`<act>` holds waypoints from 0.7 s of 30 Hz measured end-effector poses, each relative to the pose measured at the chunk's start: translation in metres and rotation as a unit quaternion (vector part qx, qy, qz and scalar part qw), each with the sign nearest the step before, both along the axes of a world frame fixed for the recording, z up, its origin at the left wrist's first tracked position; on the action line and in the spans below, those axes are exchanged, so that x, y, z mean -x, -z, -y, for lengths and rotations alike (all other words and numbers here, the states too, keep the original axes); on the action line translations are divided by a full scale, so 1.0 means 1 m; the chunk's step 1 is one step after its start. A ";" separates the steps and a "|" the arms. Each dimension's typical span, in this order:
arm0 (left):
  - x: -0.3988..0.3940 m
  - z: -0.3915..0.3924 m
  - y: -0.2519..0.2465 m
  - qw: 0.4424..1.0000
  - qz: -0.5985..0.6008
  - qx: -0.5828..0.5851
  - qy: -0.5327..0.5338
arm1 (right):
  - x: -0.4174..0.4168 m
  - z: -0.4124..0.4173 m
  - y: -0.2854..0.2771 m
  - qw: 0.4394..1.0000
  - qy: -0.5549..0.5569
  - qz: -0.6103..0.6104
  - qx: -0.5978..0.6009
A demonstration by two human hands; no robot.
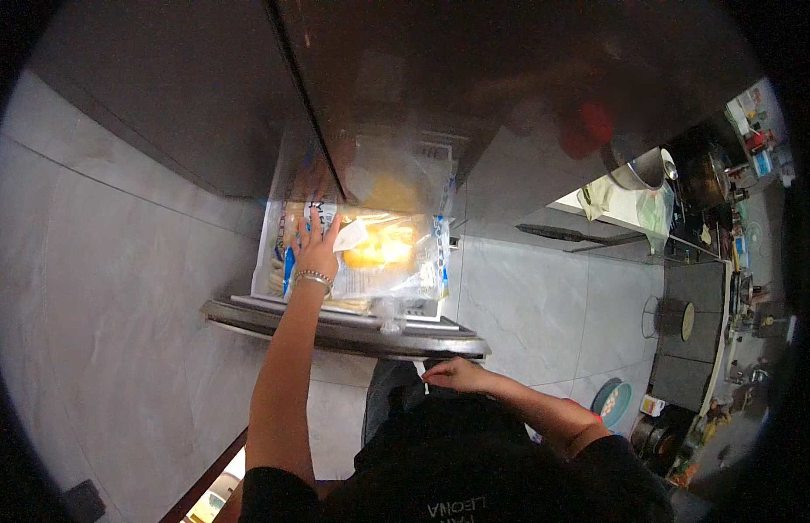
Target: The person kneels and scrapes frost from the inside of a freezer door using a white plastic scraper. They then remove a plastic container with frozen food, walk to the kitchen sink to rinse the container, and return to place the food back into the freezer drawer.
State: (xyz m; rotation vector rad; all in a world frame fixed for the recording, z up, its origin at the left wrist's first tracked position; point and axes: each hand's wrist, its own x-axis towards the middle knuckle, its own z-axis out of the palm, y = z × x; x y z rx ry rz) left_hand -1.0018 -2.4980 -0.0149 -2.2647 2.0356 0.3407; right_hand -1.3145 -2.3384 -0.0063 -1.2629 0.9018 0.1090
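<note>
A pulled-out freezer drawer (264, 261) is packed with food in clear plastic packaging. My left hand (318, 248) lies on the packages at the drawer's left side, its fingers spread and gripping nothing. Close to its fingertips is a small white piece (351, 235), perhaps paper or plastic. Yellowish food in a clear plastic bag (382, 248) fills the middle, with glare over part of it. In front of my waist, just behind the drawer front (352, 337), is my right hand (457, 377), its fingers drawn together beside a white strip (422, 376). Whether they hold the strip is unclear.
Dark, glossy refrigerator doors (392, 85) rise above the drawer and reflect it. Grey floor tiles (117, 261) lie on both sides. Along the right run a counter with a metal pot (643, 171) and a plastic bag (660, 212). A teal basin (612, 402) stands low at right.
</note>
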 end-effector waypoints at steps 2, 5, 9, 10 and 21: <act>0.004 -0.030 -0.028 0.999 0.000 0.032 0.015 | 0.013 -0.030 0.027 0.980 0.138 -0.019 -0.143; 0.012 -0.092 -0.068 0.996 -0.007 0.082 0.027 | 0.023 -0.031 0.035 0.826 0.419 0.055 -0.372; 0.013 -0.144 -0.110 0.992 -0.032 0.121 0.004 | 0.013 0.015 0.015 0.780 0.482 0.155 -0.367; 0.010 -0.153 -0.109 0.990 -0.043 0.134 -0.003 | 0.011 0.032 0.014 0.777 0.477 0.182 -0.367; 0.025 -0.299 -0.071 0.973 -0.186 0.092 -0.097 | -0.004 0.154 -0.010 0.723 0.576 0.294 -0.245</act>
